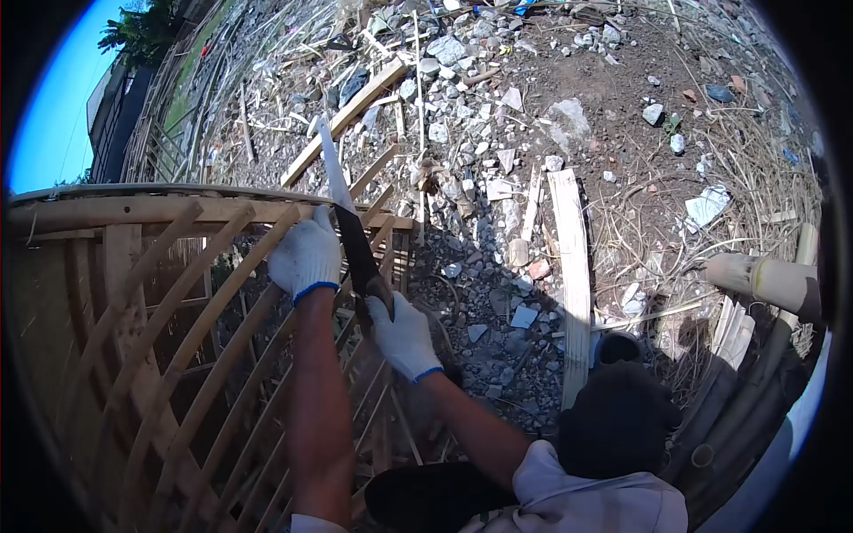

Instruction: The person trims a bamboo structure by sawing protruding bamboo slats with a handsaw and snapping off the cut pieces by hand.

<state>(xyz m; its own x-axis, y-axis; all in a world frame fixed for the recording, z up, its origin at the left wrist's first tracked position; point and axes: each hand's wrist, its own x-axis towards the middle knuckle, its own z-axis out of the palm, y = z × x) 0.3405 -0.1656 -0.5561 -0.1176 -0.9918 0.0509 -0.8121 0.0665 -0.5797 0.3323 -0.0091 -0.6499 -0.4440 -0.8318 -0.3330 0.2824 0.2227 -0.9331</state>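
My right hand (404,338), in a white glove with a blue cuff, is closed round the handle of a hand saw (357,253). Its long tapered blade points away from me, bright toward the tip and dark nearer the handle, and crosses the wooden rail (169,210) of a slatted frame. Just left of the blade, my gloved left hand (306,256) holds the rail; its fingertips are partly hidden. Curved wooden slats (191,346) run from the rail down toward me, below and left of my hands.
Rubble and stones (484,213) cover the ground ahead. A long plank (570,258) lies right of the frame, and a wooden beam (351,120) beyond it. Thick bamboo (769,282) is at the right. A dark rounded shape (617,422) above a pale shirt blocks the lower right.
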